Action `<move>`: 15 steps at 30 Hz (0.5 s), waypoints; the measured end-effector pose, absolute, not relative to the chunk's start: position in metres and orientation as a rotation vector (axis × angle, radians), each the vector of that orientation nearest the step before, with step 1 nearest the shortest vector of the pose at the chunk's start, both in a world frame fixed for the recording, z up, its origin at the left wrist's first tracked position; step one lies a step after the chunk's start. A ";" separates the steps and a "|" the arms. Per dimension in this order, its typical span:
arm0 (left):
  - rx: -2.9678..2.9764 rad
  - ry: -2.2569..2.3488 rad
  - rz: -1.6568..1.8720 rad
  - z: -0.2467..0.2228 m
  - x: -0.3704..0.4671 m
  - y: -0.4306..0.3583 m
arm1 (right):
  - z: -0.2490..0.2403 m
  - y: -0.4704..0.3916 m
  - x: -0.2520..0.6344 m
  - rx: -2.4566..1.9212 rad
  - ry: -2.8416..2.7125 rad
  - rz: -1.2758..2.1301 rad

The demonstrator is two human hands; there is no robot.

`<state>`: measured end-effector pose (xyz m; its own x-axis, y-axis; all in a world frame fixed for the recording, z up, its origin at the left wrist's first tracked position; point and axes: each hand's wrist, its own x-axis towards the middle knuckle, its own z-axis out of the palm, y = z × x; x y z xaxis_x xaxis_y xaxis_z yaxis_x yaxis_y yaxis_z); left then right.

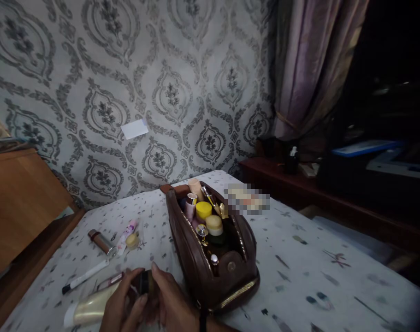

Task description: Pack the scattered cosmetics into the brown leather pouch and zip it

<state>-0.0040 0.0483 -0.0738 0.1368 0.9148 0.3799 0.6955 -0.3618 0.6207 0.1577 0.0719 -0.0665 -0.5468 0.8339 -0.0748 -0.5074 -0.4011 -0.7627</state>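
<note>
Both hands are low in the view, left of a brown leather bag (210, 249). Between them is a small dark jar (144, 282). My left hand (124, 302) has its fingers closed round one side of the jar, and my right hand (170, 295) grips the other side. The bag stands unzipped, holding a yellow-lidded jar (203, 210), a cream-lidded jar (214, 224), a pink bottle (190, 206) and other cosmetics. Beside my left hand lies a gold tube (90, 308) with a white cap, partly hidden by the hand.
On the patterned white sheet (292, 281) lie a brown tube (102, 243), a white pen-like stick (85, 275), a small pot (132, 240) and a pink-and-white packet (127, 233). A blurred-out item is behind the bag. Wooden furniture (23, 198) stands left, a dark red shelf (282, 180) right.
</note>
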 end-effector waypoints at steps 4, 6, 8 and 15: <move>2.081 1.577 1.041 -0.064 -0.001 0.050 | -0.067 0.075 0.158 -0.566 -0.966 2.033; 2.027 1.625 1.114 -0.055 0.003 0.051 | -0.067 0.077 0.157 -0.528 -0.960 2.044; 1.999 1.646 1.183 -0.044 0.008 0.052 | -0.068 0.078 0.156 -0.522 -0.945 2.079; 2.084 1.660 1.199 0.008 0.027 0.068 | -0.063 0.082 0.157 -0.681 -0.889 2.171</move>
